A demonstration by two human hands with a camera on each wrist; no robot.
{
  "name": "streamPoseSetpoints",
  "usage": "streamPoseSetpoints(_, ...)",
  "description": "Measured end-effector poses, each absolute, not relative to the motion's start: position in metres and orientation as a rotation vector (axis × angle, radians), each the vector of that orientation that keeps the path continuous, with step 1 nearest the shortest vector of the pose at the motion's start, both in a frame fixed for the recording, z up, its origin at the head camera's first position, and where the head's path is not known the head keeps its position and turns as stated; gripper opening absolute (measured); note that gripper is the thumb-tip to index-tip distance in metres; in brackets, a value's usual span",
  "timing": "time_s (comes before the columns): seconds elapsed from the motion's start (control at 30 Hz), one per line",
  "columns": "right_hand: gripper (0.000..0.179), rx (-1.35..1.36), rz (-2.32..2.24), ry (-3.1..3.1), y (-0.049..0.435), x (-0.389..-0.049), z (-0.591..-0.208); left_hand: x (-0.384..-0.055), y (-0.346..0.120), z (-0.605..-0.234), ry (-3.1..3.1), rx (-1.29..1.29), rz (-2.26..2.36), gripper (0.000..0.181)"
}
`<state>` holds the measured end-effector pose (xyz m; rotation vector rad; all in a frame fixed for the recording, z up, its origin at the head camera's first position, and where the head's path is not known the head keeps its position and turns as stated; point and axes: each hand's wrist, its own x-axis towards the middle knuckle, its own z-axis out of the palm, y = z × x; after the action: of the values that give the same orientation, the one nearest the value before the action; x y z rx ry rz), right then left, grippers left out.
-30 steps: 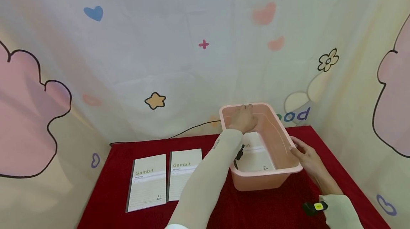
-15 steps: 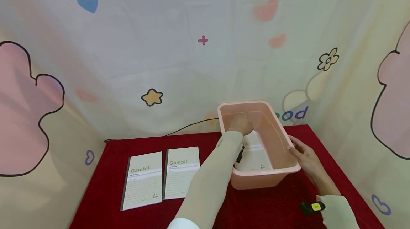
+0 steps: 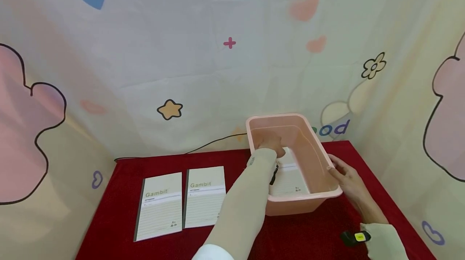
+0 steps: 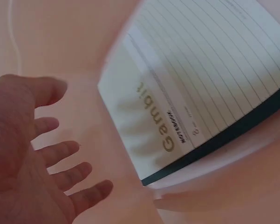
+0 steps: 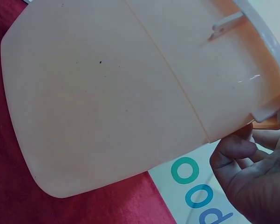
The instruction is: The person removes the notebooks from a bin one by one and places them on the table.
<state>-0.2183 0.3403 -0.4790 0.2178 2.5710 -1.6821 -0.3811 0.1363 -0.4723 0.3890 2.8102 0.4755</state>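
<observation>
The step in hand seems to be reaching for the notebook (image 3: 288,179) inside the tub (image 3: 313,159): the left hand (image 3: 271,143), fingers spread and holding nothing, is at its far end; the right hand (image 3: 346,180) grips its right rim. Next probably calls for pinching the notebook's far edge.

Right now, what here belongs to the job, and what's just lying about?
Seemingly part of the job:
pink bin, gripped by the right hand
notebook inside it, near the left hand
two matching notebooks outside, probably

Just lying about, apparently:
black cord at the back
patterned curtain, merely backdrop
</observation>
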Motion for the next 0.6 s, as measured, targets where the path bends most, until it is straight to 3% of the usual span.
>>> streamPoseSetpoints(0.17,0.071,0.235,-1.688,2.562,0.338,-0.217,-0.478,-0.383,0.135,-0.48,2.779,0.388,0.309,0.041)
streamPoseSetpoints(0.33,0.07,0.206,-1.69,2.573,0.337,-0.214,-0.479,-0.386,0.144,-0.494,2.819,0.359,0.175,0.041)
streamPoseSetpoints(0.6,0.071,0.209,-1.711,2.573,0.343,-0.202,-0.479,-0.369,0.174,-0.519,2.869,0.342,0.009,0.058)
